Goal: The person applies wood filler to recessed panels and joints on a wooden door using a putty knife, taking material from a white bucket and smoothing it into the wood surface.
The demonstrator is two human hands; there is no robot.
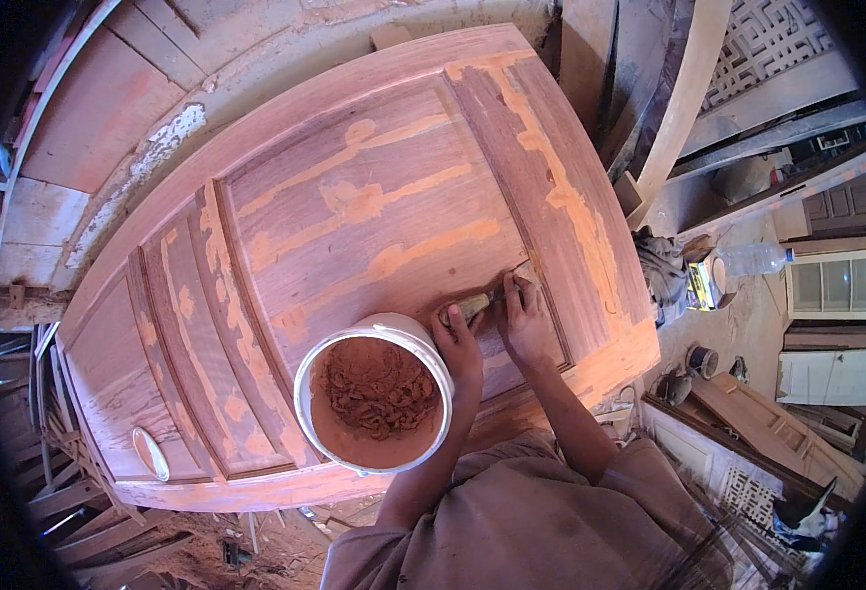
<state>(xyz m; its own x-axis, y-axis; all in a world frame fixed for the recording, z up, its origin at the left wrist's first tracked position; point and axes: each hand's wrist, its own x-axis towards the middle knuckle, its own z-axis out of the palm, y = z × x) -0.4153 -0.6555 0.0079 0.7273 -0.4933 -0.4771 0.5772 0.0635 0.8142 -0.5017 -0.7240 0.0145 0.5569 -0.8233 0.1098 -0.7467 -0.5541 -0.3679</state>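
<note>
A wooden panel door [354,265] lies flat before me, with orange-brown filler smeared in streaks over its panels and frame. My left hand [460,346] is closed around a putty-smeared, yellowish putty knife [470,309] near the door's right-hand panel. Just right of it, my right hand [525,323] pinches a thin scraper blade [524,267], mostly hidden by the fingers, at the panel's inner edge. A white bucket [336,438] stands beside my left forearm, covering part of the door. Lumpy reddish-brown wood filler [379,388] fills its bottom.
A white oval piece [150,453] lies at the door's lower left end. Wooden boards [98,108] lean beyond the far side. To the right are a plastic bottle [752,259], a small tin [702,361], dark cloth [657,265] and another panel door [777,423].
</note>
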